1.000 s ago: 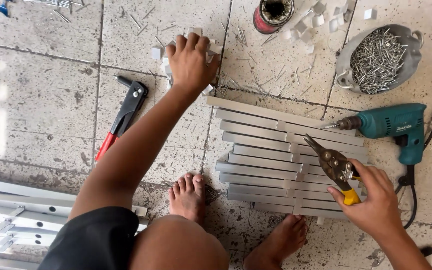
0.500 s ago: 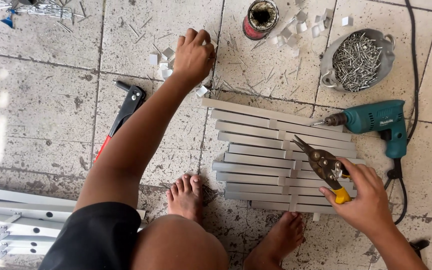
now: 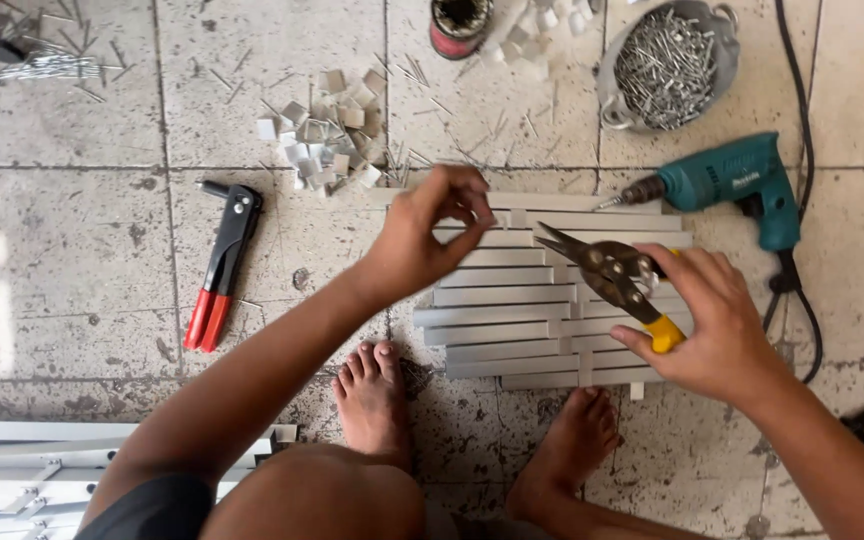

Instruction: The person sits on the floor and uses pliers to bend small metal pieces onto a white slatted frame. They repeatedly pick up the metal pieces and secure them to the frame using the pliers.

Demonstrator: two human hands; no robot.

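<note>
The right hand [image 3: 717,325] grips the snips [image 3: 607,280] by their yellow handle, blades pointing up-left over the slats [image 3: 512,300] — a stack of grey metal strips lying on the tiled floor [image 3: 72,250] just ahead of the person's bare feet. The left hand [image 3: 427,235] hovers over the stack's upper-left corner with thumb and fingertips pinched together; whether a small piece sits between them cannot be told. A riveter [image 3: 222,265] lies well left, a drill [image 3: 732,185] beside the stack's upper right, and clips [image 3: 327,125] and a bowl of rivets [image 3: 667,65] lie beyond.
</note>
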